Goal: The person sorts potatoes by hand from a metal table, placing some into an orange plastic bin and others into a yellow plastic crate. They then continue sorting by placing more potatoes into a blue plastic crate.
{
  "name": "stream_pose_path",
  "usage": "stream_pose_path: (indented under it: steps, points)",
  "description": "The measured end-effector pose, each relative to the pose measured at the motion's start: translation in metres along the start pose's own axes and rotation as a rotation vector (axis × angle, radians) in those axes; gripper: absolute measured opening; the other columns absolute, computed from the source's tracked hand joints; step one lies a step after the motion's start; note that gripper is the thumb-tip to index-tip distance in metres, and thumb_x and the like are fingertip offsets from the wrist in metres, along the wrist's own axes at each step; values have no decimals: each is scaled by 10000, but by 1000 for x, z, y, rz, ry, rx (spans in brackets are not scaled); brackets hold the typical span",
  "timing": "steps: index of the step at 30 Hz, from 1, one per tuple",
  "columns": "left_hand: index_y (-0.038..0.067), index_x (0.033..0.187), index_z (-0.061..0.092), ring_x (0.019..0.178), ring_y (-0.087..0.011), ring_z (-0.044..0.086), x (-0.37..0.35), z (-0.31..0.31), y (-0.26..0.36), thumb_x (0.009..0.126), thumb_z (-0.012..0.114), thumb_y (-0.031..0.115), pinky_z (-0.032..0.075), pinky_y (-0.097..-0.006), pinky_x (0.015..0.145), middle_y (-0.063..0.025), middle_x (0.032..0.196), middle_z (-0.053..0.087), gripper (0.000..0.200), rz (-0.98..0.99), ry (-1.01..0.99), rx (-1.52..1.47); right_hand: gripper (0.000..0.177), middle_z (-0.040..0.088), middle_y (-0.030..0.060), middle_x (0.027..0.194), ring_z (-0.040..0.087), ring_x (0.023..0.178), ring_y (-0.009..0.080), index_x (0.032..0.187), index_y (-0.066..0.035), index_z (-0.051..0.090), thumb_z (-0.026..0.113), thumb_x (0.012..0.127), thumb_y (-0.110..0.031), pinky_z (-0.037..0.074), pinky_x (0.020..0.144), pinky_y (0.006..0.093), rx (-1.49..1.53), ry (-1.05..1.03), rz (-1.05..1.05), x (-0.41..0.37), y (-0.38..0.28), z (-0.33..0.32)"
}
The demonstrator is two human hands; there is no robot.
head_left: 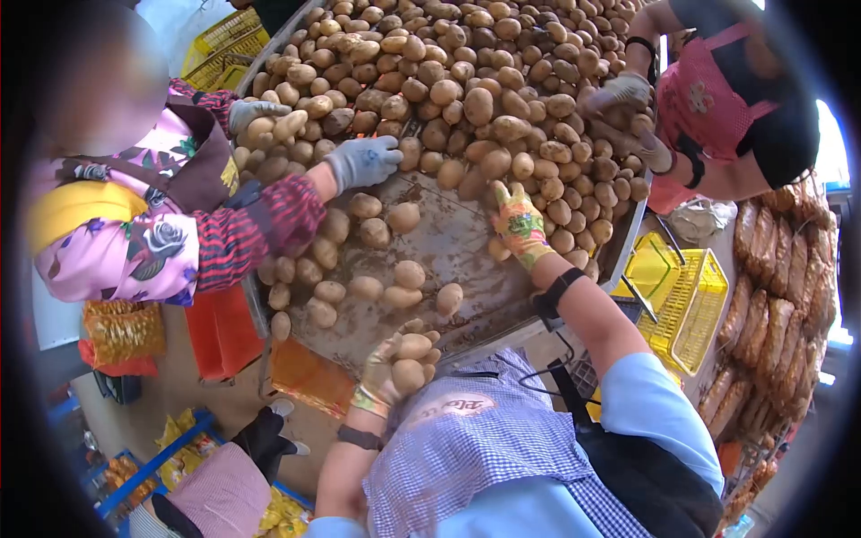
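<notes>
My left hand (384, 369), in a patterned yellow-green glove, is held close to my apron with its fingers curled round potatoes (409, 375); at least two show in the palm. Farther out, my right hand (517, 221), gloved in a yellow floral pattern, lies at the near edge of a big heap of potatoes (511, 127). Its fingers are apart and point toward the heap, with nothing visible in them. Between my hands is the dirty metal table top (457, 235), where several loose potatoes (410, 274) lie to the left.
At left, a co-worker's grey-gloved hand (363, 163) touches the heap. Across on the right, another person's gloved hands (623, 94) handle potatoes. Yellow crates (686, 309) and stacked filled bags (771, 296) stand right of the table. A red container (221, 332) is below its left side.
</notes>
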State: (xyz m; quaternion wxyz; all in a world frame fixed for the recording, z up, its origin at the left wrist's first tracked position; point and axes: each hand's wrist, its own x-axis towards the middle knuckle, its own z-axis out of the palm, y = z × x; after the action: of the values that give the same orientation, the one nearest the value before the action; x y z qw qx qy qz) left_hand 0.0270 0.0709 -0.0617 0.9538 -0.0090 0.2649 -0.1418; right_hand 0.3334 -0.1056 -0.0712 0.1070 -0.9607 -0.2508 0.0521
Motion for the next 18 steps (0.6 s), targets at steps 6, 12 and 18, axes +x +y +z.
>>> stream_pose_path:
  steps: [6,12,18]
  points:
    - [115,1353,549,1101,-389,635,-4,2,5,960,648,372,589,-495,830,-222,1298,594,480,84,38,3,583,590,192,1238,641,1026,330,1401,-139,452,694,875,-211,549,841,440,738,-19,113,10,22,49]
    - [101,1305,587,1365,-451,418,-18,19,11,921,610,547,302,-667,1135,-224,1409,515,589,230,-117,-237,519,617,125,1254,651,961,260,1428,-98,467,584,953,-270,549,808,441,2080,-942,508,-69,-88,-27]
    - [75,1286,586,1362,-446,402,-25,-7,15,931,547,557,266,-690,1112,-194,1491,441,600,394,-358,-407,540,568,134,1291,570,1178,251,1424,-10,427,610,941,-169,467,995,350,1358,-735,113,-112,-187,-31]
